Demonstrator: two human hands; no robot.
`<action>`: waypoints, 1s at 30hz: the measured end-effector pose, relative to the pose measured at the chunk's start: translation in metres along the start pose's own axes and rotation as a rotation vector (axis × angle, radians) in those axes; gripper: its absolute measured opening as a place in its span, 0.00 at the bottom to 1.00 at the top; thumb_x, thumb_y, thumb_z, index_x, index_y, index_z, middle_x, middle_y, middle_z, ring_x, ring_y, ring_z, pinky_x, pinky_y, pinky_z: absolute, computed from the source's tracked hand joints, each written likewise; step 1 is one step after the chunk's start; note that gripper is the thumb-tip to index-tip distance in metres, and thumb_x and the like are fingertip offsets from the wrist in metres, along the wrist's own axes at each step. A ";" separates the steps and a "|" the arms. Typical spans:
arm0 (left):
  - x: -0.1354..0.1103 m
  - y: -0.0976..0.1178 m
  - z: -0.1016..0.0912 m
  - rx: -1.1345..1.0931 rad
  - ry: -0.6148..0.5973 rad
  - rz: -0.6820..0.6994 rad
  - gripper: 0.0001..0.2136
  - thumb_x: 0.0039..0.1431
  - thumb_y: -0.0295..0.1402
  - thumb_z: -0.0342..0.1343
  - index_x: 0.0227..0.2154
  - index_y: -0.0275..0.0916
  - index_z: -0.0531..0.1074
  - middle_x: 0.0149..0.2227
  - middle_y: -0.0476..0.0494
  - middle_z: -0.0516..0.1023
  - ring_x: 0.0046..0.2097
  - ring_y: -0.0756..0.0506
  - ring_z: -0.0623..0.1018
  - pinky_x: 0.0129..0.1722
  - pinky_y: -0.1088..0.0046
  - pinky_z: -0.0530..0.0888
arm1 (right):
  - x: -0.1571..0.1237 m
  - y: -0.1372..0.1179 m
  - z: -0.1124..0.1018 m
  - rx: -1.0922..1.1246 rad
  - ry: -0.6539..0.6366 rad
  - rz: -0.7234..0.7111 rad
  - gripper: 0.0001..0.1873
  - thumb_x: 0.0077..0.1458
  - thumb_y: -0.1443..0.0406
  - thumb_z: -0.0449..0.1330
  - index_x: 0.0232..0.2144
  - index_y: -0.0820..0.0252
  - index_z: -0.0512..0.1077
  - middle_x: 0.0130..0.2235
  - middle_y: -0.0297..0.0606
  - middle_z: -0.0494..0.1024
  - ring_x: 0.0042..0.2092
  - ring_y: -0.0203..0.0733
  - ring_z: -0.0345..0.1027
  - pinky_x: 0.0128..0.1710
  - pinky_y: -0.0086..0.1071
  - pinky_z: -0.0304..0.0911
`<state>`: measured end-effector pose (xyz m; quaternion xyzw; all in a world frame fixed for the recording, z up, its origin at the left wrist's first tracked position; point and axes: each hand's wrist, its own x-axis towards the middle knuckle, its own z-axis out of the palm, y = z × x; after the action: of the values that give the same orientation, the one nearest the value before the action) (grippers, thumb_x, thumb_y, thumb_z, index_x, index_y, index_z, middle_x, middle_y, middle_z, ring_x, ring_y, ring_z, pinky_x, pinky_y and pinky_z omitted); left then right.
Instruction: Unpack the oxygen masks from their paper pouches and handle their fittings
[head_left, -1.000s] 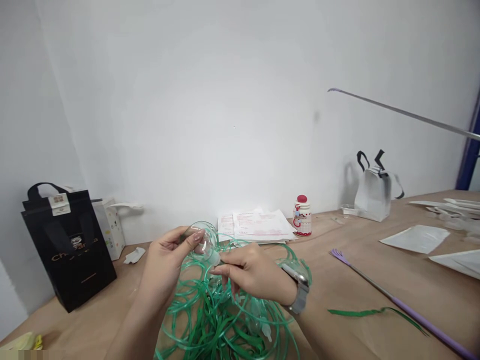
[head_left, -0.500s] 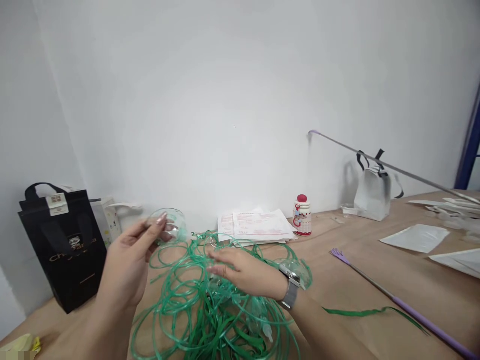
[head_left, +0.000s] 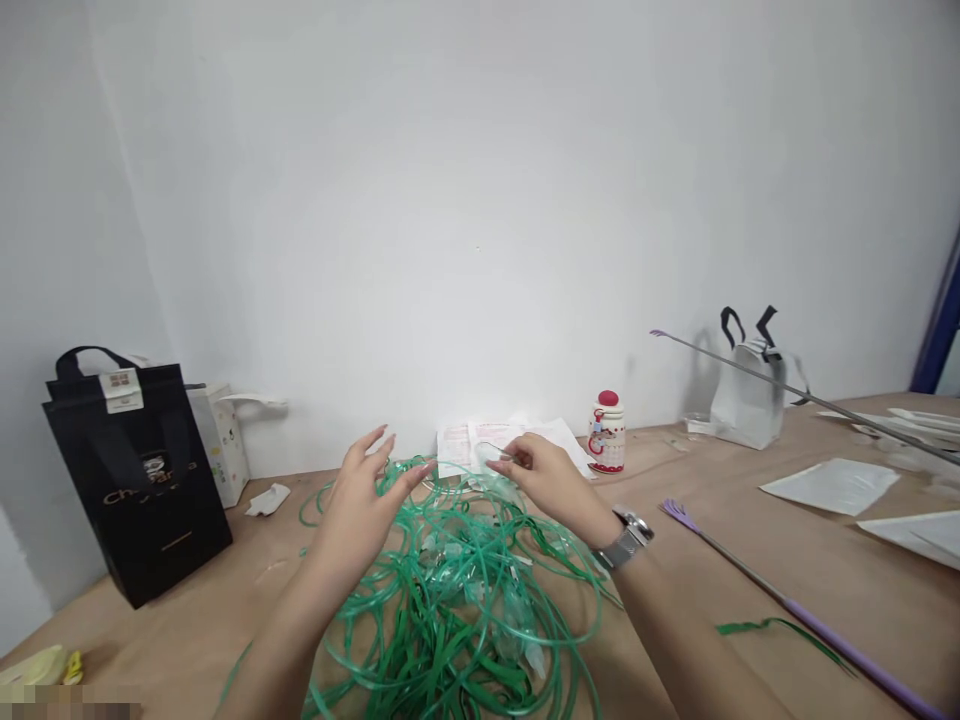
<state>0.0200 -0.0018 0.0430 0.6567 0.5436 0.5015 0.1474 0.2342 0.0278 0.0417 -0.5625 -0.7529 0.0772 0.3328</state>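
My right hand (head_left: 544, 475), with a watch on its wrist, pinches the rim of a clear face mask (head_left: 491, 462) above the back of a green tangle. Much of that mask is hard to make out against the papers behind it. My left hand (head_left: 367, 495) hovers over the tangle's left side, fingers spread and holding nothing. Below both hands lies a heap of green tubing (head_left: 450, 560) mixed with flat green straps (head_left: 442, 650). Another clear mask (head_left: 517, 620) sits within the heap, partly covered by loops.
Printed papers (head_left: 555, 440) and a white-red bottle (head_left: 607, 435) stand along the wall. At left are a black bag (head_left: 142, 500) and a white box (head_left: 226, 440). Purple-handled back scratchers (head_left: 810, 620), a green strip (head_left: 780, 625) and white packets (head_left: 832, 485) occupy the right.
The clear mask has passed from my left hand on the left to my right hand near the middle. My left hand has opened and moved right over the tubing.
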 end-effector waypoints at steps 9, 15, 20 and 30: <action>0.004 -0.002 -0.012 -0.004 0.022 0.008 0.27 0.50 0.47 0.54 0.53 0.42 0.65 0.62 0.39 0.58 0.55 0.37 0.69 0.53 0.61 0.67 | 0.013 0.056 0.011 -0.464 -0.300 0.252 0.10 0.54 0.63 0.60 0.35 0.66 0.71 0.38 0.40 0.75 0.40 0.42 0.70 0.40 0.38 0.65; -0.014 -0.019 0.015 0.120 -0.151 0.027 0.27 0.54 0.47 0.48 0.52 0.35 0.67 0.59 0.35 0.63 0.61 0.38 0.61 0.59 0.57 0.58 | 0.015 0.058 0.020 -0.454 -0.296 0.247 0.11 0.56 0.62 0.58 0.37 0.65 0.71 0.39 0.40 0.75 0.40 0.42 0.70 0.41 0.40 0.66; -0.062 -0.080 0.031 0.289 -0.459 0.119 0.27 0.54 0.44 0.51 0.57 0.43 0.60 0.62 0.41 0.55 0.63 0.37 0.52 0.59 0.51 0.55 | 0.018 0.048 0.024 -0.311 -0.140 0.062 0.13 0.56 0.66 0.57 0.40 0.73 0.72 0.43 0.55 0.73 0.47 0.51 0.67 0.47 0.41 0.62; -0.099 -0.146 0.020 -0.415 0.072 -0.066 0.10 0.52 0.41 0.55 0.25 0.42 0.77 0.32 0.44 0.79 0.40 0.43 0.77 0.40 0.71 0.74 | 0.052 -0.015 0.115 -0.069 -0.125 -0.293 0.18 0.58 0.71 0.52 0.52 0.65 0.65 0.53 0.45 0.68 0.55 0.37 0.59 0.56 0.29 0.54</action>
<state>-0.0374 -0.0267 -0.1232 0.5757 0.4549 0.6208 0.2761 0.1475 0.0989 -0.0178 -0.4521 -0.8483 0.0367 0.2734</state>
